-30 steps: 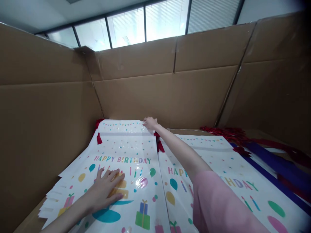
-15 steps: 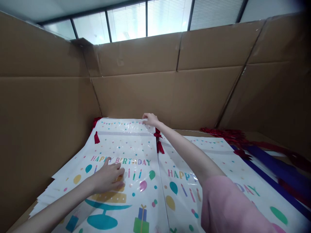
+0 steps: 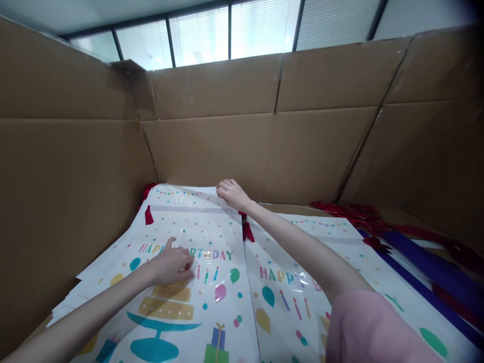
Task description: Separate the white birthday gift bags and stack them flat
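Left stack of birthday gift bags: printed plastic, laid flat against the left wall of the cardboard box. Far top corner of the uppermost bag is pinched by the right hand, fingers curled narrow on its edge. Left hand is pressed on the same bag at the "HAPPY BIRTHDAY" lettering, fingers bent, gripping nothing. Second stack of birthday bags is set just beside, right of the first. Red ribbon ties are seen between the stacks.
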`<state>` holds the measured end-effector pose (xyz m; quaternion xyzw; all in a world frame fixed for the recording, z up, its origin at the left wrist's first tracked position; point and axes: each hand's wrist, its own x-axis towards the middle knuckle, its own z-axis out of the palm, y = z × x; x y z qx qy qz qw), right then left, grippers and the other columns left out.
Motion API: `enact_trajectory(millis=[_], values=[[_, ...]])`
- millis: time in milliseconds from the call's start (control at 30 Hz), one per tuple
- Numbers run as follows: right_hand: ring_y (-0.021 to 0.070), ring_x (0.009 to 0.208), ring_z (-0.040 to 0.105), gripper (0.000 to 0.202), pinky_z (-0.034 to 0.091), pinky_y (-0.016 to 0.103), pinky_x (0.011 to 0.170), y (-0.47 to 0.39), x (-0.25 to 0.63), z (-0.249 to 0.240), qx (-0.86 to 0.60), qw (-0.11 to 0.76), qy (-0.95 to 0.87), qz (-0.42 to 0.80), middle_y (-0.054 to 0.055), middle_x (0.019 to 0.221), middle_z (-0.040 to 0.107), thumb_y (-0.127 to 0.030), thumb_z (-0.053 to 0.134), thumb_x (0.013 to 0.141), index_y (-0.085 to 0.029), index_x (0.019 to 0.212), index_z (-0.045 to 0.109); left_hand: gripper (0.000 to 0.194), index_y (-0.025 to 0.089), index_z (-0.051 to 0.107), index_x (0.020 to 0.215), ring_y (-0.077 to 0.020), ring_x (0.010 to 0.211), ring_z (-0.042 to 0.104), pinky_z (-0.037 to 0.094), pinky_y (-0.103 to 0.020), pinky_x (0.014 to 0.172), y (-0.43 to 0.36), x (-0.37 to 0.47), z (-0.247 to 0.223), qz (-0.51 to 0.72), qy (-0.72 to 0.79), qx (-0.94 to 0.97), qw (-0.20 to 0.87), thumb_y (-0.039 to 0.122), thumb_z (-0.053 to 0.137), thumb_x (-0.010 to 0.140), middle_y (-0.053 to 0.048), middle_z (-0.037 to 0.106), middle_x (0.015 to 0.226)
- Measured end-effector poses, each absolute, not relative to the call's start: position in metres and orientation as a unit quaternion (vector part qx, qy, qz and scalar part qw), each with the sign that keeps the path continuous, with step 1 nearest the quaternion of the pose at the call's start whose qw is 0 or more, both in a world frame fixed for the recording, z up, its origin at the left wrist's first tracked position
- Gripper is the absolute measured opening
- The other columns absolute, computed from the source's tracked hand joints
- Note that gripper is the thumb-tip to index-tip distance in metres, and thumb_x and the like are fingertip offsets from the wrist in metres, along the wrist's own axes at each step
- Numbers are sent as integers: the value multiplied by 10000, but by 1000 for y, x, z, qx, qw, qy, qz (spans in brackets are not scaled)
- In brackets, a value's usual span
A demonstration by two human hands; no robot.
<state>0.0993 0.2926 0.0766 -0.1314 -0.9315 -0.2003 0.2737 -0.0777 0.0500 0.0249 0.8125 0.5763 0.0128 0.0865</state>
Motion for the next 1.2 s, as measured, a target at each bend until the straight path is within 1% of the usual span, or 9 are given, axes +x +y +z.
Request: enact_trajectory(millis=[100, 167, 267, 367, 500, 733, 867, 1033, 1200], values=[[163, 883, 428, 250, 284, 296, 862, 295, 99, 70, -85, 265, -933, -230, 82, 917, 566, -25, 341, 852, -150, 830, 556, 262, 224, 621, 931, -202, 888, 569, 197, -512, 1022, 75, -90, 35, 95, 594, 799, -13, 397, 427, 895, -49, 619, 971], [155, 841, 424, 262, 286, 285, 846, 295, 98, 67, -75, 264, -930, -244, 72, 875, 553, -32, 322, 868, -153, 840, 552, 362, 242, 504, 1226, -248, 1099, 492, 261, -451, 995, 102, -105, 47, 186, 613, 757, -131, 349, 429, 888, -93, 529, 1219], [143, 801, 423, 296, 279, 281, 844, 294, 97, 65, -72, 259, -925, -268, 62, 870, 547, -49, 279, 897, -156, 854, 551, 520, 223, 380, 1344, -269, 1226, 382, 281, -408, 986, 147, -138, 65, 227, 612, 729, -206, 288, 480, 838, -104, 415, 1351], [134, 774, 420, 328, 265, 288, 838, 292, 98, 66, -78, 249, -922, -285, 54, 882, 553, -38, 245, 898, -161, 877, 548, 514, 218, 437, 1299, -281, 1173, 402, 284, -416, 956, 186, -175, 73, 201, 640, 712, -208, 276, 509, 793, -101, 456, 1296], [131, 765, 426, 307, 240, 291, 802, 288, 100, 70, -104, 244, -924, -274, 51, 908, 560, -40, 254, 896, -166, 888, 534, 322, 202, 599, 1058, -278, 1044, 454, 287, -417, 919, 214, -213, 71, 133, 668, 710, -179, 330, 519, 773, -91, 572, 1074], [129, 847, 491, 104, 223, 280, 819, 286, 105, 88, -187, 261, -939, -121, 47, 965, 581, -226, 462, 914, -153, 972, 506, 281, 192, 603, 855, -211, 914, 528, 367, -286, 765, 206, -241, 75, 130, 664, 724, -136, 393, 413, 804, -68, 598, 958], [169, 920, 490, 167, 226, 306, 822, 284, 109, 102, -262, 212, -938, -84, 53, 986, 573, -267, 578, 845, -160, 967, 537, 330, 183, 585, 891, -197, 819, 560, 373, -257, 689, 188, -246, 92, 151, 681, 707, -117, 437, 391, 808, -54, 623, 890], [218, 964, 481, 142, 251, 353, 833, 275, 112, 122, -319, 214, -920, -77, 75, 988, 597, -198, 563, 828, -155, 963, 562, 422, 166, 592, 918, -153, 776, 544, 365, -200, 688, 151, -248, 127, 186, 696, 693, -30, 551, 475, 790, -1, 644, 829], [224, 960, 479, 150, 257, 390, 868, 259, 116, 152, -330, 234, -913, -56, 62, 916, 616, -222, 574, 826, -157, 961, 577, 450, 75, 624, 896, -101, 774, 478, 334, -169, 730, 109, -259, 154, 129, 703, 700, -16, 504, 579, 769, 24, 635, 807]])
